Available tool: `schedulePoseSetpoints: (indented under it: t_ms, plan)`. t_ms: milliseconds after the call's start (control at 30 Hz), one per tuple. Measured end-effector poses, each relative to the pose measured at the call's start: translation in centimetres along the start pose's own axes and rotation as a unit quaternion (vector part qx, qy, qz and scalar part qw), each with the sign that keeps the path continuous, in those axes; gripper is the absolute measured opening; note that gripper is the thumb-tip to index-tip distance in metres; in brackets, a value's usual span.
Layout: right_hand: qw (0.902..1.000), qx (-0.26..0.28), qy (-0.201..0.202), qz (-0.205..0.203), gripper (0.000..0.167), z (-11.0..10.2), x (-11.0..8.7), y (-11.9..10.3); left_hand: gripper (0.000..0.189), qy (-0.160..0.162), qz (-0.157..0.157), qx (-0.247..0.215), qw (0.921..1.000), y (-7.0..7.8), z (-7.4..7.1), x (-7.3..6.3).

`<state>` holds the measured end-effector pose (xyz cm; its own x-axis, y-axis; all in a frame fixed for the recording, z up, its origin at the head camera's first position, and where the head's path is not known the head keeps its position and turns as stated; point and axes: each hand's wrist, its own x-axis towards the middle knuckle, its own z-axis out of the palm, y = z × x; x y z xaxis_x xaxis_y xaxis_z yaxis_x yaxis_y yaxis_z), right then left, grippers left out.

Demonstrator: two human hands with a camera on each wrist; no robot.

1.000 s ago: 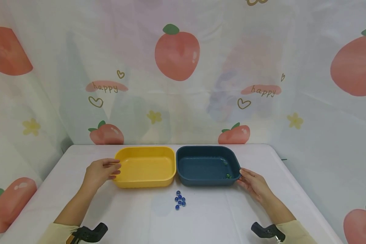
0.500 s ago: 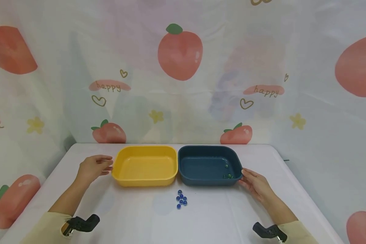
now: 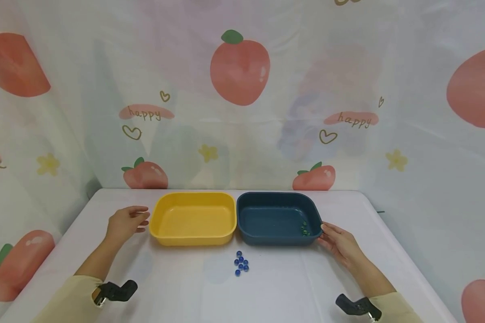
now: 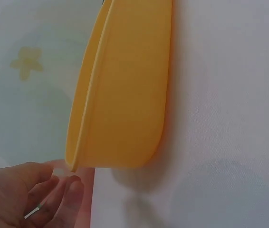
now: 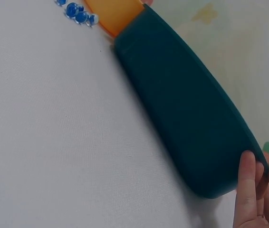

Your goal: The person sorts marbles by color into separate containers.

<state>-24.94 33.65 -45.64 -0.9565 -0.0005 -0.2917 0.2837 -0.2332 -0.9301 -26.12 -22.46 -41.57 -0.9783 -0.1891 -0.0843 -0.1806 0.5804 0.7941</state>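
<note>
A yellow tray and a dark blue tray stand side by side on the table, their ends meeting. Just off the yellow tray's left end is my left hand, fingers loosely bent with nothing in them; the left wrist view has its fingertips near the tray's corner. My right hand pinches the right end of the dark blue tray, thumb at the rim and fingers against the outer wall. Several small green marbles lie inside that tray near its right front corner.
Several blue glass marbles sit loose in a cluster on the white tablecloth, in front of where the trays meet. A fruit-printed cloth hangs behind the table and along its sides.
My left hand has come away to the left from the yellow tray's end. The green marbles have shifted and gathered within the dark blue tray, while my right hand keeps its hold.
</note>
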Motion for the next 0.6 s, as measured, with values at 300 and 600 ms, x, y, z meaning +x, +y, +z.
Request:
schedulePoseSetpoints:
  t_ms: [300, 600]
  plan:
    - [1.0000, -0.008, 0.005, -0.002, 0.049, -0.1, 0.0, 0.1, 0.054, -0.001, -0.021, -0.028, 0.9994, -5.0, 1.6, 4.8]
    - [0.9999, -0.016, 0.006, -0.002, 0.051, 0.0, 0.1, 0.1, 0.051, -0.017, -0.027, -0.036, 0.9989, -4.8, 2.0, 4.5]
